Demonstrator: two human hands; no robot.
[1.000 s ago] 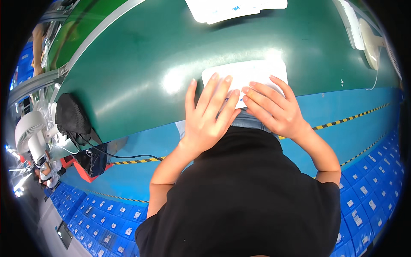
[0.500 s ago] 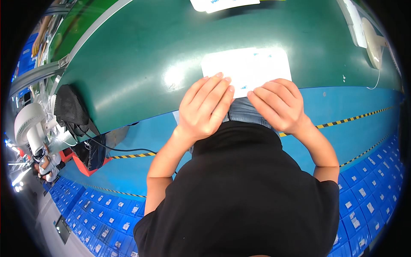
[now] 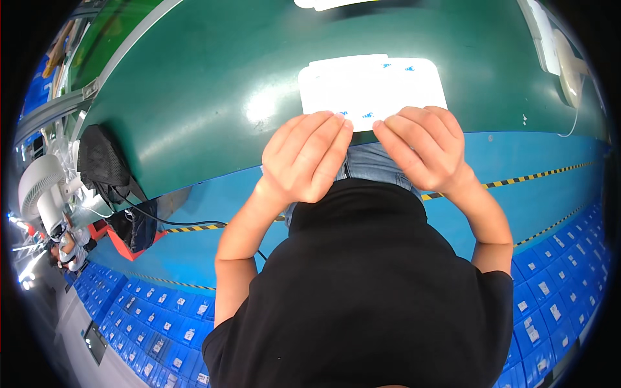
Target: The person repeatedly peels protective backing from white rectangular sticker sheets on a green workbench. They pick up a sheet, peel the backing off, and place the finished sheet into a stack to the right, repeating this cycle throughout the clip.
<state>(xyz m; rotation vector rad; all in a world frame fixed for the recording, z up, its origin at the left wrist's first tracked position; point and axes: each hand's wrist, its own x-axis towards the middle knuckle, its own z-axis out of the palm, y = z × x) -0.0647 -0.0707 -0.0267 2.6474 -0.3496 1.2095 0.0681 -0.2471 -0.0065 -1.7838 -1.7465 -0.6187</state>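
Note:
A flat white rectangular sheet [image 3: 369, 87] with rounded corners and small blue printed marks lies over the green table near its front edge. My left hand [image 3: 304, 155] is closed at the sheet's near left side, the fingertips pressed together on its edge. At the near right side, my right hand [image 3: 424, 149] also has its fingers bent together on the edge. Both thumbs are mostly hidden under the hands. Between the two hands a short stretch of the near edge shows.
The green table [image 3: 213, 97] curves across the view. Another white piece [image 3: 330, 3] lies at its far side. A black mesh bag [image 3: 103, 158] and white fan [image 3: 42, 184] are at left. White equipment [image 3: 569, 71] stands at right. Blue bins [image 3: 155, 323] fill the floor behind me.
The sheet's far edge has shifted slightly away from me, and more of its blue marks show. My fingers have drawn back to its near edge, and the hands are slightly farther apart.

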